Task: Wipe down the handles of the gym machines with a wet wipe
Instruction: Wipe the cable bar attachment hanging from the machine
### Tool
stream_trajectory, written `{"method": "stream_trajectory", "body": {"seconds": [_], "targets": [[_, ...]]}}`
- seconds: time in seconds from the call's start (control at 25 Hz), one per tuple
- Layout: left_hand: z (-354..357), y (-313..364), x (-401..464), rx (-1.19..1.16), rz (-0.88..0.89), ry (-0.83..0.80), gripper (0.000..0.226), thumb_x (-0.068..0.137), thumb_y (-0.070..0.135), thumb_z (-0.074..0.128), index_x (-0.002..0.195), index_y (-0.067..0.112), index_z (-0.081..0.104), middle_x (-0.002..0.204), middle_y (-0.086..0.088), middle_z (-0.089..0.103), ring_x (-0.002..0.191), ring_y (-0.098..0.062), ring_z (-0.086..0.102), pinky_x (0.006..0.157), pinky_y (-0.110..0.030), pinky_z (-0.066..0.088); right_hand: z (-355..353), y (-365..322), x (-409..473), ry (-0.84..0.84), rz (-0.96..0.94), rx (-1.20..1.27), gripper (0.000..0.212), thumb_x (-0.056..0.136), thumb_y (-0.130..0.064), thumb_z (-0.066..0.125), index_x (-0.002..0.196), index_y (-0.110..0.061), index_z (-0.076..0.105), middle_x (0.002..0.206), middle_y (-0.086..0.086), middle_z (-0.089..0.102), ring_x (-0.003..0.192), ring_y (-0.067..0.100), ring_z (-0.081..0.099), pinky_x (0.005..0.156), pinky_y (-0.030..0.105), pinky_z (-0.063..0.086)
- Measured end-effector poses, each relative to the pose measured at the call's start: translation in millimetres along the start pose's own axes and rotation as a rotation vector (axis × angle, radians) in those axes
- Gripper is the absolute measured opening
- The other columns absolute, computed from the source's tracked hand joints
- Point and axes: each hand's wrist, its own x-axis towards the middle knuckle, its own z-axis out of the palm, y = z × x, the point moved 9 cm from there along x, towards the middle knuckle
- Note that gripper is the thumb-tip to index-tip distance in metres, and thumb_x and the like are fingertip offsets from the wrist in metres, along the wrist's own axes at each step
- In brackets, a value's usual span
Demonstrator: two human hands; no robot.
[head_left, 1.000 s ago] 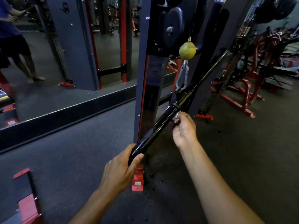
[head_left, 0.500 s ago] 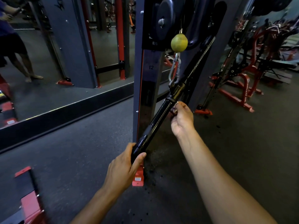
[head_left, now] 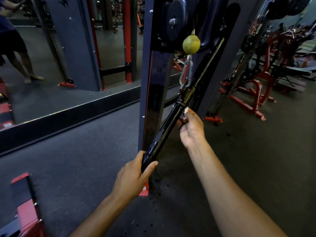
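Left hand (head_left: 132, 175) grips the near, lower end of the black bar handle (head_left: 168, 120), fingers wrapped under, thumb lying along the top. The bar runs diagonally up and to the right, from that hand toward the cable machine column (head_left: 154, 93). Its middle hangs from a silver carabiner (head_left: 186, 72), which sits under a yellow-green ball stopper (head_left: 191, 44) on the cable. The far half of the bar continues past the clip, thinner and darker, up toward the pulley housing (head_left: 172, 17).

Right hand (head_left: 191, 130) is curled against the right side of the bar just below its collar, pinching a small crumpled white wet wipe (head_left: 185, 112); only a bit of the wipe pokes out above the fingers, touching the bar. Fingertips themselves mostly hidden behind the hand.

The column shows a printed 12 on its face; another number above it is too dark to read. Red foot plate (head_left: 144, 189) at the column base, on dark rubber floor (head_left: 77, 159).

Left of the column a mirror wall (head_left: 68, 57) shows grey and red uprights and the legs of a person (head_left: 25, 65), barefoot, standing. Right background: red and black plate-loaded machines (head_left: 256, 79), dim and blurry. Bottom left corner: a red and grey metal frame part (head_left: 24, 207), what it belongs to unclear.
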Motion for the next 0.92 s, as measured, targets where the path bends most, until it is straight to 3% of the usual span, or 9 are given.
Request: {"method": "stream_trajectory", "body": {"seconds": [0.16, 0.28, 0.4, 0.56, 0.72, 0.92], "targets": [[5, 0, 0, -0.021, 0.013, -0.019, 0.033, 0.092, 0.072, 0.035, 0.107, 0.043, 0.040, 0.077, 0.010, 0.058, 0.064, -0.002, 0.056, 0.054, -0.025, 0.038, -3, 11, -6, -0.003, -0.009, -0.023, 0.014, 0.095, 0.002, 0.059, 0.095, -0.009, 0.067, 0.086, 0.009, 0.065, 0.074, 0.016, 0.058, 0.086, 0.036, 0.051], [4, -1, 0, -0.028, 0.009, -0.016, 0.030, 0.095, 0.070, 0.037, 0.106, 0.043, 0.039, 0.078, 0.012, 0.058, 0.064, 0.000, 0.056, 0.054, -0.024, 0.038, -8, 31, -31, -0.078, 0.004, -0.134, 0.014, 0.095, 0.000, 0.059, 0.092, -0.012, 0.065, 0.084, 0.007, 0.065, 0.072, 0.014, 0.060, 0.075, 0.030, 0.053], [5, 0, 1, -0.034, 0.009, -0.025, 0.023, 0.097, 0.066, 0.040, 0.104, 0.044, 0.037, 0.078, 0.012, 0.056, 0.066, 0.006, 0.056, 0.052, -0.020, 0.035, -4, 10, -18, -0.012, -0.007, -0.162, 0.009, 0.097, -0.006, 0.061, 0.100, -0.013, 0.067, 0.091, 0.008, 0.066, 0.070, 0.012, 0.062, 0.062, 0.027, 0.054], [8, 0, 0, -0.052, 0.019, -0.049, 0.030, 0.092, 0.073, 0.035, 0.105, 0.045, 0.037, 0.082, 0.010, 0.059, 0.071, 0.005, 0.059, 0.054, -0.022, 0.040, -1, -1, -7, 0.016, -0.003, -0.048, 0.014, 0.097, -0.001, 0.056, 0.099, -0.011, 0.065, 0.092, 0.011, 0.062, 0.071, 0.014, 0.057, 0.073, 0.030, 0.052], [-5, -9, 0, -0.017, 0.014, -0.019, 0.029, 0.093, 0.074, 0.024, 0.103, 0.049, 0.034, 0.073, 0.007, 0.057, 0.063, -0.004, 0.056, 0.057, -0.032, 0.040, -1, 36, -37, -0.102, 0.067, -0.136, 0.018, 0.096, 0.004, 0.053, 0.092, -0.010, 0.064, 0.071, 0.002, 0.061, 0.065, 0.012, 0.056, 0.075, 0.033, 0.053], [-35, -17, 0, 0.068, -0.009, 0.084, 0.035, 0.095, 0.067, 0.031, 0.115, 0.041, 0.043, 0.081, 0.012, 0.058, 0.068, 0.000, 0.057, 0.055, -0.025, 0.038, 16, 2, -24, -0.010, 0.034, -0.125, 0.011, 0.097, -0.002, 0.061, 0.104, -0.009, 0.064, 0.083, 0.004, 0.070, 0.079, 0.015, 0.069, 0.080, 0.038, 0.063]]}}
